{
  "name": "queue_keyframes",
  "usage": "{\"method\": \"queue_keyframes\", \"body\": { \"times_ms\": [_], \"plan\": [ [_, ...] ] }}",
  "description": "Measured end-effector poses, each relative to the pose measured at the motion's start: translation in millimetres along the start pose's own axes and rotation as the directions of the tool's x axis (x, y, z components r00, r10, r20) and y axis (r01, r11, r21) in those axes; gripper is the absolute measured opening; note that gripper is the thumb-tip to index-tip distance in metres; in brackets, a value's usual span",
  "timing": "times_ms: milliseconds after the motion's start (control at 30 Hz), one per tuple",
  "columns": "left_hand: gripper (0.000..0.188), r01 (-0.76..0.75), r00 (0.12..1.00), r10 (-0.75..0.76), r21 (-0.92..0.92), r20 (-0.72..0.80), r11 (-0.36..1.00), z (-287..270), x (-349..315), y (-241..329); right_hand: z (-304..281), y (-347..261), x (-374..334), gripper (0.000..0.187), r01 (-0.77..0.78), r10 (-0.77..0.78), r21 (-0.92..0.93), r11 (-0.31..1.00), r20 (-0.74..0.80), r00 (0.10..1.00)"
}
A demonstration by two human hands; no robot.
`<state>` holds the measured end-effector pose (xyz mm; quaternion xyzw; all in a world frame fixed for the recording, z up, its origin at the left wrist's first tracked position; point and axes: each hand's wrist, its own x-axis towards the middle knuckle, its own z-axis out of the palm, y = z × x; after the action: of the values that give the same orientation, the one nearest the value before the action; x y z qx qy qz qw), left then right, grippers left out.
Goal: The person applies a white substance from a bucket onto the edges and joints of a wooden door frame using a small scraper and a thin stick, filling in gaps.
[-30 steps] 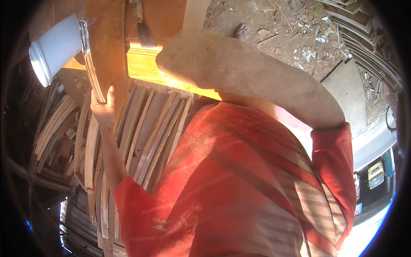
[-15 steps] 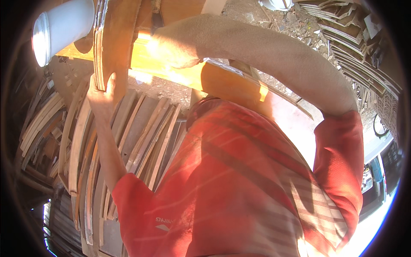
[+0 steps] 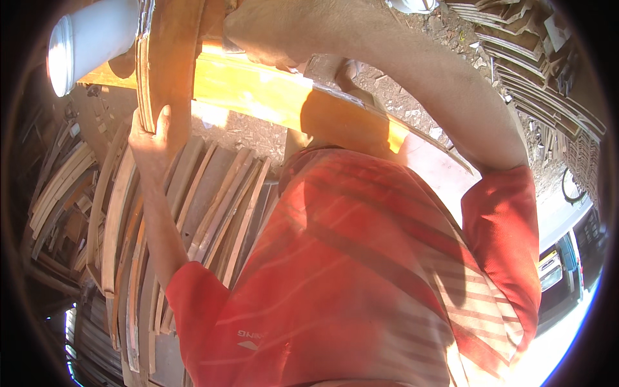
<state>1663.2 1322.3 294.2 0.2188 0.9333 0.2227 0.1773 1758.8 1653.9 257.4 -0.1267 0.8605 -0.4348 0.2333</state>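
One curved board (image 3: 171, 68) and white cylinder (image 3: 103, 35) are cut off above.

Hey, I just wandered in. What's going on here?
Someone in a red shirt has the left hand gripping the near end of a brown board. The right hand is by the upper edge of an orange plank; I can't tell what, if anything, it holds. A white bucket is left of the board, with curved wooden strips stacked below.
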Motion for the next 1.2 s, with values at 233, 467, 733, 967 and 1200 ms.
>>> {"method": "queue_keyframes", "body": {
  "times_ms": [233,467,733,967,1200],
  "plan": [
    [0.031,0.008,1.0,-0.009,0.056,0.023,0.998,-2.2,1.1,-6.0,13.7,1.5,-43.7,0.01,-0.005,-0.01,-0.076,0.997,-0.204,0.979],
    [0.032,-0.038,0.999,0.038,0.013,-0.022,0.999,-1.5,2.2,-8.1,24.6,2.0,-89.3,0.019,-0.162,0.136,-0.056,0.985,-0.32,0.937],
    [0.033,-0.015,1.0,0.015,0.027,-0.001,1.0,-0.6,3.7,-2.0,82.0,-1.6,-151.5,0.025,-0.235,0.28,0.165,0.958,-0.351,0.893],
    [0.033,-0.007,1.0,0.007,0.042,-0.001,0.999,-1.9,2.9,-10.5,92.2,-34.2,-170.5,0.026,-0.229,0.341,0.292,0.929,-0.427,0.837],
    [0.033,0.059,0.998,-0.059,0.024,0.025,0.998,-1.6,4.2,-0.6,96.3,-54.7,-174.8,0.027,-0.289,0.472,0.413,0.864,-0.46,0.752]
  ]
}}
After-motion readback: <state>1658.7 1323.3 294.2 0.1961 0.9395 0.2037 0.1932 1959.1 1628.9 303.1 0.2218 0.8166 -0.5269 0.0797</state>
